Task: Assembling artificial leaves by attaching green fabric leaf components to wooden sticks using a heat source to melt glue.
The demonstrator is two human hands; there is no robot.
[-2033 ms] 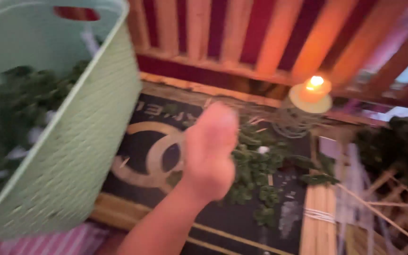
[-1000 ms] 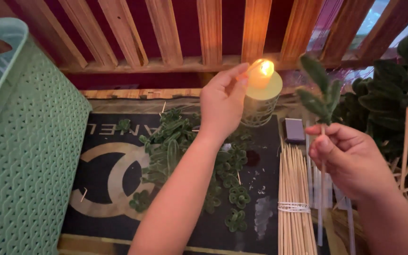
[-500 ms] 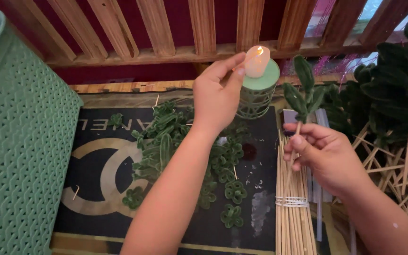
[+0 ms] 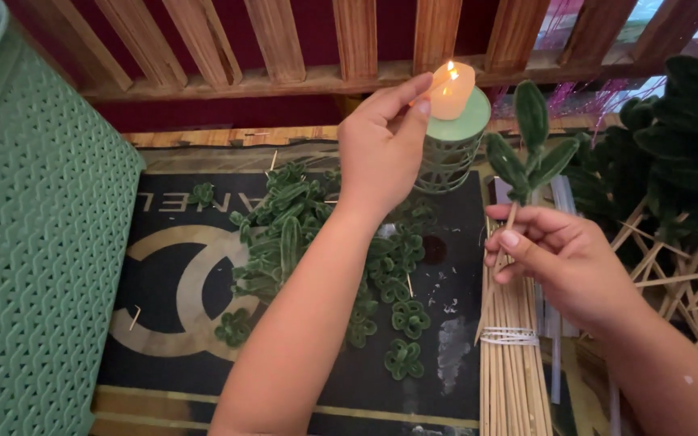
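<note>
My left hand point(image 4: 381, 149) pinches a thin stick point(image 4: 438, 83) into the lit candle point(image 4: 452, 89) flame. My right hand point(image 4: 563, 262) grips a green leaf stem point(image 4: 527, 157) above the skewer bundle point(image 4: 510, 363).

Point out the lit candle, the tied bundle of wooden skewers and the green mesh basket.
lit candle point(image 4: 451, 90), head view, on its wax body below the flame.
bundle of wooden skewers point(image 4: 513, 379), head view, just under the white tie.
green mesh basket point(image 4: 38, 266), head view, on its perforated side wall.

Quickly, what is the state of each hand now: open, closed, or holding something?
Left hand: closed, pinching a thin stick with its tip at the candle flame.
Right hand: closed, holding a green leaf stem upright.
</note>
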